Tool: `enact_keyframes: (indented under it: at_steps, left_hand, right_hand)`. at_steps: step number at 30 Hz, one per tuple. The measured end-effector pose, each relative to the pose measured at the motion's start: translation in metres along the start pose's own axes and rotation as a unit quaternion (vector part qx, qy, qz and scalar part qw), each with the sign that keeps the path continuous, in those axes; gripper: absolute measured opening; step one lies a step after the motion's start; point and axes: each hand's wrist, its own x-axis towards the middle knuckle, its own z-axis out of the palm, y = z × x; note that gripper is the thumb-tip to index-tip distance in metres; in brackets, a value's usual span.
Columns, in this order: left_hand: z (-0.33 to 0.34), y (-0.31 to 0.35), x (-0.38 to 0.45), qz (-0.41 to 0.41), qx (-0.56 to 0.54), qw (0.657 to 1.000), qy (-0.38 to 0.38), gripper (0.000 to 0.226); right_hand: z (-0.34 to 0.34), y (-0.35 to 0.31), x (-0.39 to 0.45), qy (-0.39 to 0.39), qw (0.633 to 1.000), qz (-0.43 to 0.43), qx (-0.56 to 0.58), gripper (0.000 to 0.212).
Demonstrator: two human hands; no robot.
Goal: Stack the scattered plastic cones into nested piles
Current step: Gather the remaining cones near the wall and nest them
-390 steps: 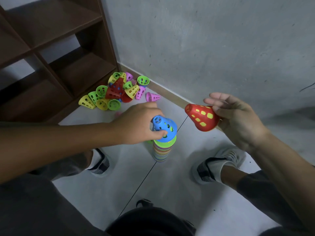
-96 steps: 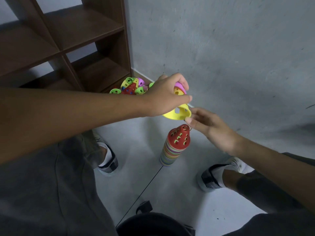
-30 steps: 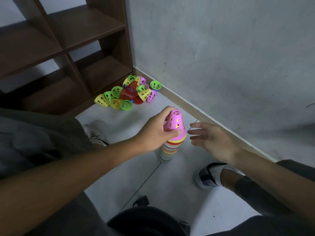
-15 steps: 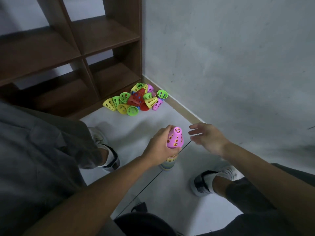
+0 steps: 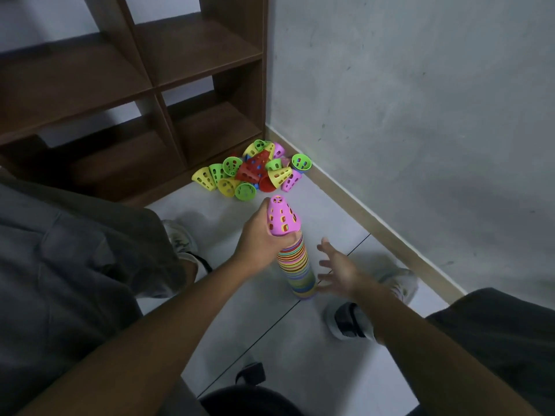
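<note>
At the bottom edge, a dark rounded object [image 5: 249, 400] sits at six o'clock on the pale tiled floor [image 5: 315, 370]. Just above centre stands the nested stack of cones [image 5: 297, 265], upright, topped by a pink cone [image 5: 282, 216]. The left hand [image 5: 261, 238], at nine o'clock of the stack, curls its fingers around the stack just under the pink cone's rim. The right hand [image 5: 339, 271], at three o'clock, hovers just beside the stack's base, fingers spread, holding nothing. Toward twelve o'clock, loose cones [image 5: 252, 171] lie heaped in the corner between the brown shelf [image 5: 192, 85] and the grey wall [image 5: 405, 100].
</note>
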Motion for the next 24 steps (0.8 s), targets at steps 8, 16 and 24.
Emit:
enact_keyframes:
  at_steps: [8,16,24]
  left_hand:
    - [-0.017,-0.015,0.004,-0.033,-0.055,0.997,0.032,0.082]
    - [-0.019,-0.001,0.010,-0.011,-0.039,0.999,0.013,0.088]
    - [-0.063,-0.009,0.036,-0.002,-0.020,0.998,0.065,0.070]
  right_hand:
    - [0.026,0.024,0.048,-0.035,0.993,0.075,0.082,0.086]
    - [0.062,0.001,0.072,-0.073,0.986,0.069,0.136,0.075]
    - [0.108,-0.042,0.099,-0.085,0.986,0.065,0.124,0.087]
